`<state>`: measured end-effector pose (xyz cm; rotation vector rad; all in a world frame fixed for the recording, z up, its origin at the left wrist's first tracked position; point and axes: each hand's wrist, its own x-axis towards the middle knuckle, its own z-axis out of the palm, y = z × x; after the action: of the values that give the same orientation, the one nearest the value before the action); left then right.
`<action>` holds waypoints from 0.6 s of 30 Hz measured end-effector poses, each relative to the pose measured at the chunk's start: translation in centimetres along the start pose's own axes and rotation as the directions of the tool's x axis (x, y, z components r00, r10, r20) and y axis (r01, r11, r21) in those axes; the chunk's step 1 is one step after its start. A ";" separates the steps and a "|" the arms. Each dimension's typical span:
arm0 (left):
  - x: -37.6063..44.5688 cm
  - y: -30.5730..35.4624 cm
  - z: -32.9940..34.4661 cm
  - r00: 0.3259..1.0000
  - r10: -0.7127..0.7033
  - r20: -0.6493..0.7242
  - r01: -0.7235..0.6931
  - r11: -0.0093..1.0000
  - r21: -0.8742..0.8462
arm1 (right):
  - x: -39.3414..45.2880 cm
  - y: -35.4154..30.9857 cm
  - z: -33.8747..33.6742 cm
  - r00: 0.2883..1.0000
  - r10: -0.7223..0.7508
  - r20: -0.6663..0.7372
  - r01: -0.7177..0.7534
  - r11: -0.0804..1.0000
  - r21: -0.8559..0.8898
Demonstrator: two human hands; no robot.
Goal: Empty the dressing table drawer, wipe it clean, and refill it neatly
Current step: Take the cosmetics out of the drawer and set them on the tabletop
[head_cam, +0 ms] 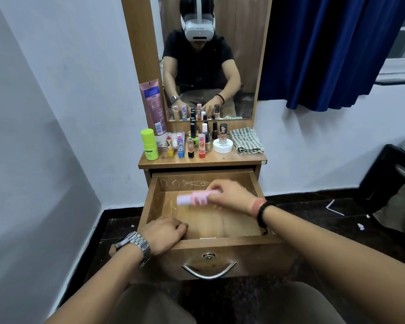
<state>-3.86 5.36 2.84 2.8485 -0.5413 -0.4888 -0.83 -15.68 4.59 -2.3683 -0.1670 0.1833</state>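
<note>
The wooden drawer (220, 240) of the dressing table stands pulled out, and its bare bottom shows scratches. My right hand (232, 195) holds a pink tube (192, 198) sideways above the inside of the drawer; the tube is blurred. My left hand (164, 233) rests with curled fingers on the drawer's front left rim. Several lipsticks and nail polish bottles (192, 141) stand on the tabletop (201, 160) above the drawer. A folded striped cloth (247, 140) lies at the tabletop's right end.
A green bottle (149, 144) stands at the tabletop's left end, a large pink tube (152, 106) leans on the mirror frame, and a white round jar (223, 145) sits beside the cloth. A blue curtain (332, 50) hangs on the right. Dark furniture (388, 176) stands on the right floor.
</note>
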 end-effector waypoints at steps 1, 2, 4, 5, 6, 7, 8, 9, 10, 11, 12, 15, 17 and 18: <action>0.0 0.0 0.0 1.000 0.004 0.000 -0.004 1.000 -0.010 | -0.4 0.3 -1.1 0.999 0.039 -0.009 -0.035 0.964 0.264; 0.0 0.0 -0.1 1.000 0.007 0.000 -0.007 1.000 -0.019 | -0.8 0.6 -2.1 0.998 0.058 -0.002 -0.049 0.860 0.508; 0.0 -0.1 -0.1 1.000 0.006 0.001 -0.006 1.000 -0.026 | -1.7 1.3 -3.6 0.998 0.054 0.016 -0.046 0.614 0.788; 0.0 -0.1 -0.1 1.000 0.001 0.000 -0.001 1.000 -0.026 | -2.0 1.6 -4.0 0.999 0.037 0.018 -0.036 0.566 0.824; 0.0 -0.1 0.0 1.000 -0.004 -0.003 0.004 1.000 -0.024 | -2.3 1.8 -4.2 1.000 0.016 0.013 -0.019 0.582 0.813; -0.1 -0.1 -0.1 1.000 -0.008 -0.004 0.008 1.000 -0.018 | -2.4 1.9 -4.2 1.000 -0.005 0.003 0.001 0.628 0.778; -0.1 0.0 -0.1 1.000 -0.009 -0.003 0.009 1.000 -0.014 | -2.4 2.0 -4.1 1.000 -0.021 -0.008 0.020 0.672 0.741; -0.1 -0.1 -0.1 1.000 -0.010 -0.001 0.010 1.000 -0.012 | -2.3 1.9 -4.0 0.999 -0.028 -0.020 0.034 0.694 0.719; -0.1 -0.1 -0.1 1.000 -0.009 -0.002 0.009 1.000 -0.012 | -2.2 1.8 -3.9 0.999 -0.031 -0.040 0.050 0.698 0.715; -0.1 -0.1 -0.1 1.000 -0.008 -0.005 0.008 1.000 -0.015 | -1.9 1.6 -4.0 0.997 -0.029 -0.069 0.070 0.690 0.721; -0.1 -0.1 -0.1 1.000 -0.006 -0.009 0.006 1.000 -0.018 | -1.6 1.4 -4.1 0.994 -0.019 -0.106 0.090 0.682 0.726; -0.1 0.0 0.0 1.000 0.003 -0.017 -0.003 1.000 -0.011 | 0.1 0.7 -4.9 0.967 0.044 -0.251 0.138 0.737 0.661; -0.1 -0.1 0.1 0.999 0.021 -0.027 -0.021 1.000 -0.013 | 1.7 0.3 -5.4 0.923 0.088 -0.374 0.146 0.820 0.553; -0.1 -0.2 0.1 0.999 0.029 -0.031 -0.029 0.999 -0.017 | 2.5 0.1 -5.5 0.898 0.103 -0.427 0.139 0.857 0.497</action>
<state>-3.93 5.55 2.72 2.8225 -0.5689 -0.4419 2.59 -19.08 8.23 -1.8041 0.0760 -0.2941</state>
